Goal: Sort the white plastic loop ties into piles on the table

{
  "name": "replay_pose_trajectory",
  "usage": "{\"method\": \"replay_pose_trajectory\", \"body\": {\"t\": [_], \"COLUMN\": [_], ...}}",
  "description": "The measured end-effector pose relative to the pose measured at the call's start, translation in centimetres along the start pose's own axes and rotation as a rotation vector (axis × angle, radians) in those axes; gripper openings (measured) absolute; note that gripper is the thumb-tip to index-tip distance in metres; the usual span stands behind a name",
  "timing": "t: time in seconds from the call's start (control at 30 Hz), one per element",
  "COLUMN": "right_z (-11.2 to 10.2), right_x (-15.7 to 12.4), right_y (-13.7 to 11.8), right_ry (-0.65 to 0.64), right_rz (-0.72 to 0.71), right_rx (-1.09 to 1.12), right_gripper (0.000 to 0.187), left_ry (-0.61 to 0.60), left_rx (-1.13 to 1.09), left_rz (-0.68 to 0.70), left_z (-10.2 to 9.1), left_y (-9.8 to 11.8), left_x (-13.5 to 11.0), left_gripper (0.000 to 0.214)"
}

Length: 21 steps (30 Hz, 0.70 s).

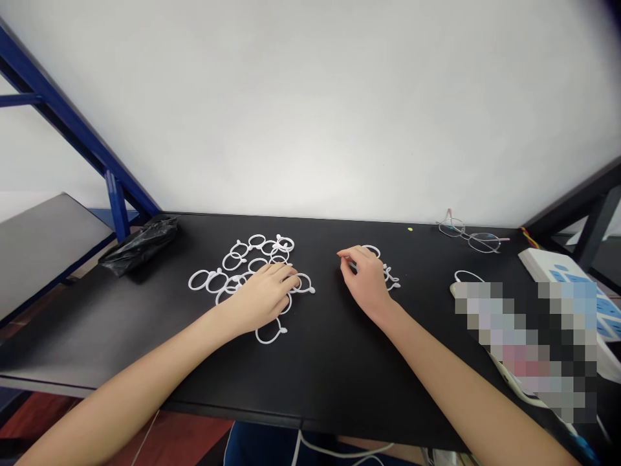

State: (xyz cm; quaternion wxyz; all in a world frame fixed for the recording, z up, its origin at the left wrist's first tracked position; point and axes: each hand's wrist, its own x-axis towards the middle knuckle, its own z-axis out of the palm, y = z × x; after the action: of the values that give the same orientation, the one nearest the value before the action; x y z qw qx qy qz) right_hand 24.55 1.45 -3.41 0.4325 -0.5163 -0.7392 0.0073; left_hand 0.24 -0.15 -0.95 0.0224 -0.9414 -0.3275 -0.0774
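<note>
Several white plastic rings [252, 259] lie scattered on the black table [310, 349], left of centre. My left hand [264, 294] rests on the near part of this pile, fingers curled over a ring. A smaller group of white rings [388, 275] lies to the right. My right hand [363, 278] hovers over that group with its fingers bent and the fingertips pinched together; what they hold is hidden.
A crumpled black plastic bag [140, 246] lies at the table's back left. Eyeglasses [473, 236] sit at the back right. A white box with blue print [572, 285] and a white cable [468, 277] are at the right. A blue metal frame [72, 129] stands at the left.
</note>
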Motion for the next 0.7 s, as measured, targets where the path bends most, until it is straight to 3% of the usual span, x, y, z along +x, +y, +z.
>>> {"method": "replay_pose_trajectory", "body": {"t": [0.27,0.47,0.7], "right_z": [-0.2,0.0,0.2], "right_x": [-0.1,-0.2,-0.2], "right_y": [-0.9,-1.3,-1.2], "right_ry": [0.091,0.102,0.078], "right_rz": [-0.094,-0.192,-0.193], "right_rx": [0.138,0.217,0.232], "right_gripper": [0.02,0.02,0.02], "left_ry": [-0.02,-0.033,-0.026], "left_rx": [0.011,0.014,0.013], "left_rz": [0.0,-0.006,0.0], "left_z": [0.0,0.0,0.1], "left_y": [0.0,0.1,0.1], "left_x": [0.0,0.0,-0.1], "left_gripper": [0.026,0.027,0.027]}}
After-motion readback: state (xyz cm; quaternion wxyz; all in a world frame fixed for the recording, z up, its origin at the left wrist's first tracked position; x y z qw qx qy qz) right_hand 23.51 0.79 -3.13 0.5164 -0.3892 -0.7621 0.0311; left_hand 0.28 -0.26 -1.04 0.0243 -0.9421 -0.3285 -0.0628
